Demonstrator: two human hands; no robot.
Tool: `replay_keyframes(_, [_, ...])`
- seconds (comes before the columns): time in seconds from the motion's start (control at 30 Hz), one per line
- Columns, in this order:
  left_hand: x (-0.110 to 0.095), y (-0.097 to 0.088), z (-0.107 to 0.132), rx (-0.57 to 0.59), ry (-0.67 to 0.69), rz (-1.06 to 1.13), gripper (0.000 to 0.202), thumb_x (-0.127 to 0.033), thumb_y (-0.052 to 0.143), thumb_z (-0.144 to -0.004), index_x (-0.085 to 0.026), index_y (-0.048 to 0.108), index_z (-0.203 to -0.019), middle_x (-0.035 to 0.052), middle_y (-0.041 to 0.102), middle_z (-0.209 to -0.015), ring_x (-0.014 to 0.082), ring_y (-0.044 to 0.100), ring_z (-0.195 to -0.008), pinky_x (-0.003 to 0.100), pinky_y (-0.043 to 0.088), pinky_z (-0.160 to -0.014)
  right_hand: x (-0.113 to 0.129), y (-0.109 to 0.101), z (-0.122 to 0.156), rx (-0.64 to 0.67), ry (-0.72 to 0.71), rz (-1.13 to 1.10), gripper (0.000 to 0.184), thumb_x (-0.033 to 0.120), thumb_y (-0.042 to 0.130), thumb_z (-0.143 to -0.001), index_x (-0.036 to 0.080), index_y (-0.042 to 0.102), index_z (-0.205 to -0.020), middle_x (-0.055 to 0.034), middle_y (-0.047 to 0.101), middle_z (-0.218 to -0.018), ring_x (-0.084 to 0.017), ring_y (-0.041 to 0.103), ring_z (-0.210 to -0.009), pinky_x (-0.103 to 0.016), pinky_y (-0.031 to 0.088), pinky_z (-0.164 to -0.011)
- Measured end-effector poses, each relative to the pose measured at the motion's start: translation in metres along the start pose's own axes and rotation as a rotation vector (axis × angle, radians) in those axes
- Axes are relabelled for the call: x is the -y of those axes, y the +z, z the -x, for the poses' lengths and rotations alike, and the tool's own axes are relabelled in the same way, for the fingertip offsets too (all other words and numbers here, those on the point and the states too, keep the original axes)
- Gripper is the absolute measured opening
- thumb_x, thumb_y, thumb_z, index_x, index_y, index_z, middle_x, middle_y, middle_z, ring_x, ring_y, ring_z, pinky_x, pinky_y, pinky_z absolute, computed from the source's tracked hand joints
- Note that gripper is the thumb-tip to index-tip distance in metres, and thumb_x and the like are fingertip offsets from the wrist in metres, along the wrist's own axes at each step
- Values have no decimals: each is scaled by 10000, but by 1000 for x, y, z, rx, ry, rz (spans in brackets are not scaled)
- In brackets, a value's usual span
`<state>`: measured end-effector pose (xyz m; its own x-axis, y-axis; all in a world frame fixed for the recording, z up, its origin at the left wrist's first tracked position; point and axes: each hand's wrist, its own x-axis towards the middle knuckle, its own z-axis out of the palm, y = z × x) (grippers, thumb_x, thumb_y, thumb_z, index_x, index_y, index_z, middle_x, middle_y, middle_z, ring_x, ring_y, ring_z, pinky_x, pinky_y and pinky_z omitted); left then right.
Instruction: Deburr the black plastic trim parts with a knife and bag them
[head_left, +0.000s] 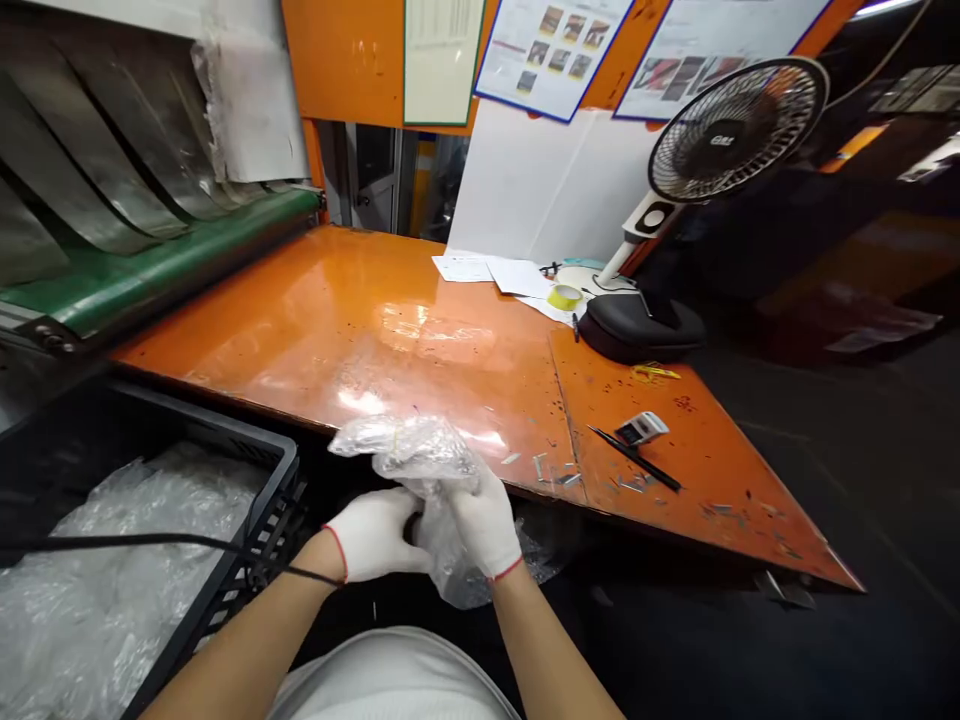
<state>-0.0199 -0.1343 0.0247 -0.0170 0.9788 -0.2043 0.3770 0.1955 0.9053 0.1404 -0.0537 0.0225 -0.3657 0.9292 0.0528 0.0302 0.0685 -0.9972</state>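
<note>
A crumpled clear plastic bag (420,450) is bunched up at the front edge of the orange table, its top over the tabletop and its lower part hanging below the edge. My right hand (481,520), in a white knit glove with a red cuff, is closed around the bag's right side. On the other side my left hand (379,535), gloved the same way, curls its fingers and thumb against the plastic. Its fingertips are partly hidden by the bag's folds. Whether something lies inside the bag cannot be made out.
A black crate (281,455) holding clear plastic bags (161,520) stands left, crossed by a dark cord. Behind it is a green conveyor (187,250). The orange table (315,310) bears a fan (720,140), black case (637,325), yellow tape (564,297), black pen (637,460) and scraps.
</note>
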Motion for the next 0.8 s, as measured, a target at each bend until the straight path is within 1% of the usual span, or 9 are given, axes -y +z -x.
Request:
replay_keyframes(0.07, [-11,-10,13,-34,-72,-56,230,-430,839,-763,-232,748,-690,24,728,-730,224,680,-722,315,498,-660,-13,-11,0,-94,21,10,400,342,671,-823,205,787,-1181,-80,803,-1119,-313,732,-1095,-450,579,-1017])
replay_keyframes(0.13, [-20,-18,19,-213,-92,-35,351,-496,764,-841,-228,688,-628,14,673,-648,198,634,-653,308,460,-608,-22,-19,4,-121,25,-27,376,342,723,-808,207,793,-1151,-90,800,-1154,-320,728,-1123,-465,568,-1036])
replay_keyframes(0.2, [-23,-20,15,-419,-32,47,294,-500,785,-835,-234,710,-732,9,699,-717,196,648,-698,303,498,-646,-23,-17,11,-104,31,-113,355,333,780,-781,212,795,-1114,-91,805,-1122,-314,742,-1065,-461,588,-993])
replay_keyframes(0.27, [-17,-15,5,-505,14,111,224,-420,832,-795,-243,749,-904,16,750,-862,210,695,-812,312,556,-752,-21,-8,16,-74,41,-209,352,320,828,-751,214,796,-1085,-81,809,-1054,-300,752,-972,-436,615,-914])
replay_keyframes(0.33, [-6,-7,-6,-473,1,173,279,-349,839,-773,-235,759,-1015,37,770,-960,225,717,-893,327,583,-821,-19,0,21,-53,53,-287,342,307,861,-730,213,796,-1053,-71,805,-1000,-283,749,-908,-406,626,-853])
replay_keyframes(0.43, [10,3,-14,-340,-52,299,302,-331,823,-763,-203,758,-1028,63,770,-972,227,720,-898,330,594,-802,-24,4,24,-71,79,-403,343,288,910,-691,221,789,-1005,-48,795,-967,-256,737,-888,-368,619,-842])
replay_keyframes(0.5, [16,7,-14,-278,-77,370,283,-332,805,-754,-184,754,-990,65,768,-948,223,722,-887,325,593,-791,-29,2,25,-101,112,-482,362,302,939,-676,230,779,-993,-27,785,-947,-231,726,-858,-347,610,-826])
replay_keyframes(0.6, [21,10,-15,-248,-111,372,241,-324,773,-740,-167,752,-921,55,763,-880,208,715,-832,314,576,-779,-34,-1,27,-127,169,-593,368,333,958,-674,237,764,-972,-22,785,-963,-224,724,-850,-344,607,-799])
replay_keyframes(0.8, [35,15,-21,-171,-185,289,171,-330,726,-738,-161,700,-750,24,693,-687,137,582,-616,254,417,-587,-37,-7,31,-86,231,-668,331,366,919,-719,257,749,-982,-35,786,-958,-258,743,-823,-381,623,-727])
